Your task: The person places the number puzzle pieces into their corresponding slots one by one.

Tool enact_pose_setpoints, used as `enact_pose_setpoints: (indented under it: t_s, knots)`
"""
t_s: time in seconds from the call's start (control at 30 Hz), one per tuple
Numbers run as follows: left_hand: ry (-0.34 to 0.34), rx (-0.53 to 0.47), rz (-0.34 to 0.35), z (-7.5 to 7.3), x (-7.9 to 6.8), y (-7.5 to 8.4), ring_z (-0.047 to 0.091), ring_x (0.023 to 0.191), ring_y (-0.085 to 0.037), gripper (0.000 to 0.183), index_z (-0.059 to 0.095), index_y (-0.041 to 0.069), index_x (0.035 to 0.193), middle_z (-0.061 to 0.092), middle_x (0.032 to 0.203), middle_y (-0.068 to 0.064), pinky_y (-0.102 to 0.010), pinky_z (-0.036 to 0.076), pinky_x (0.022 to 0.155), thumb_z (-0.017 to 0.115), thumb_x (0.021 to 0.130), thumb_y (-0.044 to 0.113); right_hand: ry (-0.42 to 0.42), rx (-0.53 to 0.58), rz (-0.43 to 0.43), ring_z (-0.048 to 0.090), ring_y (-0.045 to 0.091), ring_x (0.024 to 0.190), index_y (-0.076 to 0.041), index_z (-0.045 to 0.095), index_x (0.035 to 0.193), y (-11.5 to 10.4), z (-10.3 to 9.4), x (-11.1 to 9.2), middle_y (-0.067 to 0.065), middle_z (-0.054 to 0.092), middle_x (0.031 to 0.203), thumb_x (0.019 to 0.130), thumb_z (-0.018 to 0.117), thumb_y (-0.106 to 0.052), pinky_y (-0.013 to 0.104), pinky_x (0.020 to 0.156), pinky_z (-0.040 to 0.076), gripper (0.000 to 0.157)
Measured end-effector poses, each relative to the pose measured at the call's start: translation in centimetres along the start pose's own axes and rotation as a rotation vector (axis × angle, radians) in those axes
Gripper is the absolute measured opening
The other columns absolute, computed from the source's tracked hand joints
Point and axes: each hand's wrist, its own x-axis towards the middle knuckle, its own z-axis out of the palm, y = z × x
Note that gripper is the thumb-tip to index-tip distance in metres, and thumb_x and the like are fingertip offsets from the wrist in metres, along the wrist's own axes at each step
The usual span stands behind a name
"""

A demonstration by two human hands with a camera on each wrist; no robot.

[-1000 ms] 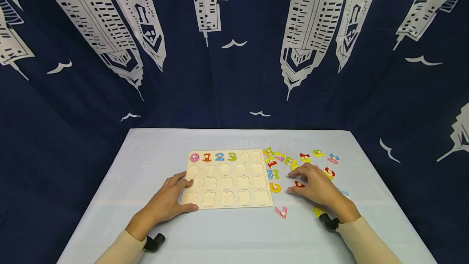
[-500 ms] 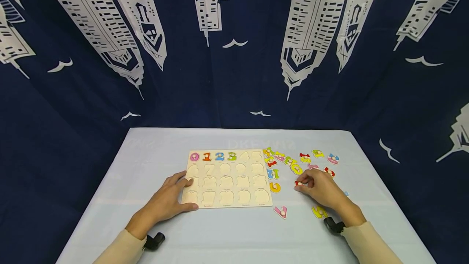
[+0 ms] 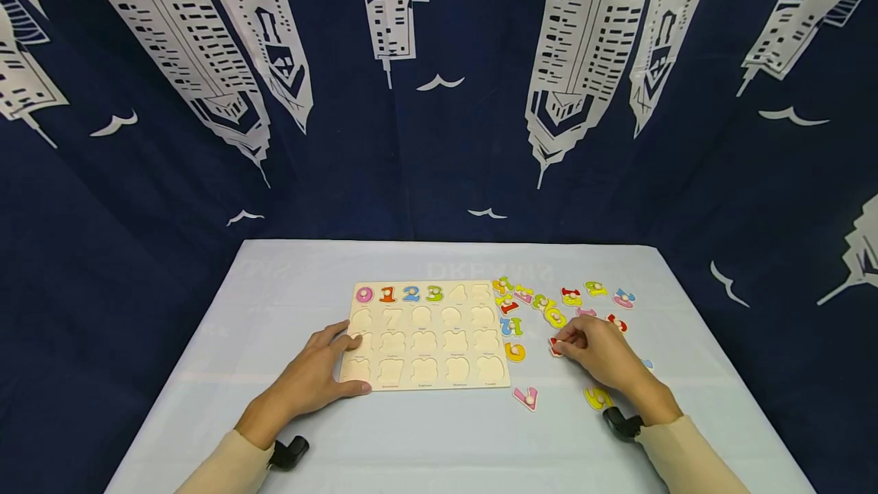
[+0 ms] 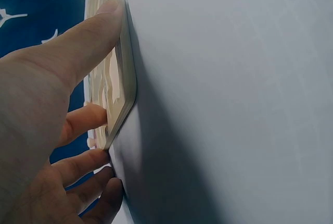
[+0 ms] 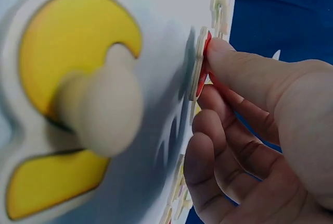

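A wooden number puzzle board [image 3: 406, 319] lies on the table, with the 0, 1, 2 and 3 pieces seated in its top row and bare recesses elsewhere. My left hand [image 3: 312, 368] rests at the board's near left corner. Its straight thumb [image 4: 86, 41] presses on the board, one finger touches its left side, and the other fingers lie beside the edge. To the right of the board, my right hand [image 3: 604, 355] pinches a red number puzzle piece [image 3: 554, 347] between thumb and fingers. Most of that piece is hidden by the fingertips, so I cannot tell its digit.
Several loose number pieces lie right of the board, among them an orange one [image 3: 514, 351], a yellow round one [image 3: 555, 317] and a pink 7 [image 3: 527, 398]. A yellow piece with a peg knob [image 5: 78, 31] sits under the right wrist. Dark blue printed cloth [image 3: 411, 158] hangs behind the table.
My right hand has come down from above the pieces and closed its fingers on the red piece, which has shifted slightly left. The left hand and board stay put.
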Motion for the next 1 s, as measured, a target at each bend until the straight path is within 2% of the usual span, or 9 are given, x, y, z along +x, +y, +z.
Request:
enact_pose_setpoints:
  t_s: [0.2,0.43,0.67,0.87,1.0]
  knots:
    - [0.000,0.005,-0.005,0.1,0.0,0.0,0.048,0.167,-0.049,0.091,0.070,0.008,0.159,0.046,0.184,-0.023,-0.070,0.051,0.129,0.102,0.088,0.056,0.042,-0.013,-0.061,0.065,0.006,0.082,-0.018,0.084,0.100,-0.4,-0.3,0.5,-0.005,0.076,0.095,0.098,0.095,-0.012,0.022,0.074,0.056,0.013]
    - [-0.001,0.005,-0.006,0.1,0.0,0.1,0.048,0.167,-0.049,0.091,0.070,0.008,0.159,0.046,0.183,-0.023,-0.070,0.050,0.129,0.102,0.088,0.055,0.046,-0.026,-0.089,0.069,0.010,0.090,-0.022,0.086,0.104,-1.6,-0.4,1.2,-0.005,0.081,0.105,0.100,0.095,-0.018,0.027,0.081,0.058,0.010]
    - [0.002,0.014,-0.003,0.0,0.1,0.1,0.048,0.167,-0.050,0.091,0.070,0.008,0.159,0.046,0.183,-0.024,-0.071,0.050,0.129,0.102,0.088,0.056,0.036,0.053,-0.122,0.072,0.010,0.090,-0.020,0.086,0.103,-3.1,0.2,2.9,-0.001,0.081,0.107,0.101,0.093,-0.015,0.024,0.081,0.061,0.009]
    - [0.001,0.008,0.003,0.0,0.0,0.1,0.048,0.167,-0.051,0.090,0.070,0.008,0.158,0.046,0.183,-0.025,-0.071,0.050,0.130,0.101,0.089,0.056,0.046,0.071,-0.159,0.071,0.014,0.090,-0.014,0.087,0.104,-4.9,1.4,5.0,0.004,0.079,0.105,0.101,0.091,-0.008,0.023,0.080,0.059,0.009]
    - [0.000,-0.004,0.002,0.0,0.0,0.1,0.047,0.167,-0.051,0.090,0.070,0.007,0.158,0.046,0.183,-0.025,-0.072,0.049,0.130,0.101,0.089,0.055,0.055,0.070,-0.181,0.071,0.014,0.090,-0.012,0.087,0.105,-6.2,2.2,6.5,0.006,0.079,0.106,0.101,0.092,-0.009,0.024,0.081,0.060,0.007]
